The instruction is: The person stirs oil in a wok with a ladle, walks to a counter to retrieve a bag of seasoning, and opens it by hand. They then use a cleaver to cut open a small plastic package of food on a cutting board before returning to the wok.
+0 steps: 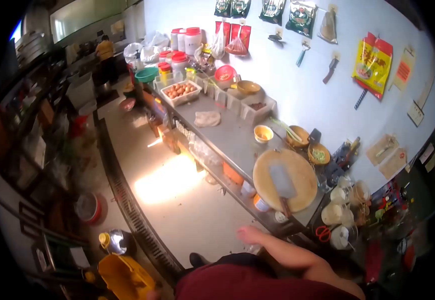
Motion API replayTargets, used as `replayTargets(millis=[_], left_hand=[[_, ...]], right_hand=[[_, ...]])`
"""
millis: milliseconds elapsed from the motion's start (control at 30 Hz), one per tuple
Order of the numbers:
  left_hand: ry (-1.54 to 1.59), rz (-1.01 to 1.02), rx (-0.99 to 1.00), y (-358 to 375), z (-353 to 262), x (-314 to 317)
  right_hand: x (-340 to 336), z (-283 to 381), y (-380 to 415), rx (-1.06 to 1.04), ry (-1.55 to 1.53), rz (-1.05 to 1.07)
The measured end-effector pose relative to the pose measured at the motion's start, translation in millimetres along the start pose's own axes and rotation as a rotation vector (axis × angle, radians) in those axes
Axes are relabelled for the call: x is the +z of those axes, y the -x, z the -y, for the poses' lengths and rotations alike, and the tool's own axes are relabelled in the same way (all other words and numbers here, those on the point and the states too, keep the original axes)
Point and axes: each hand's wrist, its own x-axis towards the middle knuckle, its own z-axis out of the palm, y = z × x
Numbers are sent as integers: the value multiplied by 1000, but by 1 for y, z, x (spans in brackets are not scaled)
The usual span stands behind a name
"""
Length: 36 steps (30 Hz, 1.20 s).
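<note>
My right hand (250, 234) hangs low in front of my dark red shirt (237, 282), beside the front edge of the steel counter (237, 145). Its fingers look loosely stretched and I see nothing held in them. At the bottom edge, a sliver of what seems to be my left hand (153, 294) shows against a yellow plastic container (122, 275); its fingers are hidden. On the counter nearest my right hand is a round wooden chopping board (260, 175), with a cleaver (282, 181) lying flat on it, handle towards me.
A tray of eggs (180, 91), a folded cloth (207, 118) and a yellow-filled bowl (263, 133) stand along the counter. Red scissors (322, 233) lie at the right. A yellow-capped bottle (120, 242) and floor drain grating (137, 210) are left. Another person (105, 52) stands far back.
</note>
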Motion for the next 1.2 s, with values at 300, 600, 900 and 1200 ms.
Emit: replayTargets(millis=[300, 600, 900, 1200], left_hand=[[630, -360, 124, -267, -200, -461], [888, -67, 380, -393, -404, -670], [764, 7, 937, -505, -635, -908], [680, 271, 1484, -499, -907, -1076]], right_hand=[[-152, 40, -189, 191, -279, -182], [-374, 156, -447, 75, -195, -309], [-630, 224, -628, -44, -40, -888], [-833, 264, -705, 138, -220, -1636]])
